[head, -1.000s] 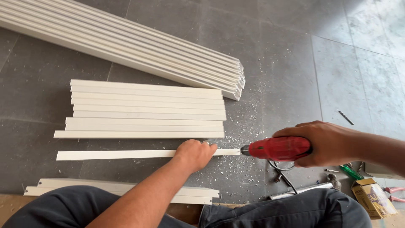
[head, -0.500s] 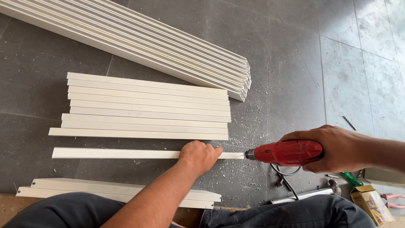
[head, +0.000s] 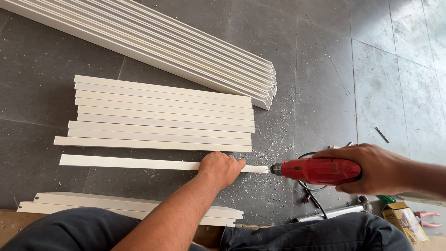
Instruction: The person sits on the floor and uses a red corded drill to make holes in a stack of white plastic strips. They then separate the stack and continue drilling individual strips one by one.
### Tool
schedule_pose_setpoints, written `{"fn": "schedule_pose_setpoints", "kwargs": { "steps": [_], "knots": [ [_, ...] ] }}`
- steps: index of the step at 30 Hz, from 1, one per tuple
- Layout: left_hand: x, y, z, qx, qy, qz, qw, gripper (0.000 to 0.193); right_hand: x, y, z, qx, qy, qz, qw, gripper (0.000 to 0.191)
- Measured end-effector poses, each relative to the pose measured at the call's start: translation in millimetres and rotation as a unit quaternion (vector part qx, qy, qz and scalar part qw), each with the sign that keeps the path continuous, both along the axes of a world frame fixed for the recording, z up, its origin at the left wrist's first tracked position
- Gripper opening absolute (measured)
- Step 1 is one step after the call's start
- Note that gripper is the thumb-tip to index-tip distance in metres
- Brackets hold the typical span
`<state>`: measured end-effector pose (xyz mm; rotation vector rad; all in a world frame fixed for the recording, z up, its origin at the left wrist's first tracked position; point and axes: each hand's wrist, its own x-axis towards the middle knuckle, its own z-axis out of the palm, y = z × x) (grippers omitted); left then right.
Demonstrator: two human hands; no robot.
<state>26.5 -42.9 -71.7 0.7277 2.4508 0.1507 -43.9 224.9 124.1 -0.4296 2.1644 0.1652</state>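
View from above of a person seated on a grey tiled floor, drilling into the end of a white strip; the strip lies alone on the floor, just below a row of cut strips laid side by side; a smaller pile sits by the knees, and a bundle of long white lengths lies slanted above; white shavings dust the floor near the strip's right end, which suggests drilling is under way; how many pieces are finished cannot be told; the left hand presses flat on the strip near its right end, fingers curled over it; the right hand is wrapped tight around a red drill, its bit meeting the strip's end
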Motion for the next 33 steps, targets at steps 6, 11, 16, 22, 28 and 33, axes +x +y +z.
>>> {"fn": "schedule_pose_setpoints", "kwargs": {
  "steps": [6,11,16,22,28,33],
  "knots": [
    [-2,0,3,0.001,0.015,-0.015,1.000,0.016,6,4,-2,-0.031,0.012,-0.002,0.999,0.087],
    [-2,0,8,-0.013,-0.008,-0.011,1.000,0.022,13,0,0,0.063,0.011,-0.017,0.998,0.088],
    [-1,0,8,0.001,0.013,-0.011,1.000,0.019,10,-3,1,0.043,0.018,0.007,0.999,0.088],
    [-1,-1,8,-0.006,0.000,-0.012,1.000,0.018,12,-9,5,0.068,0.011,-0.015,0.997,0.088],
    [-2,-1,8,-0.013,0.000,-0.022,1.000,0.018,11,-10,5,0.062,0.010,-0.010,0.998,0.089],
    [-1,-1,7,0.001,0.030,-0.023,0.999,0.018,9,-4,1,0.053,0.011,0.008,0.999,0.088]
  ]
}}
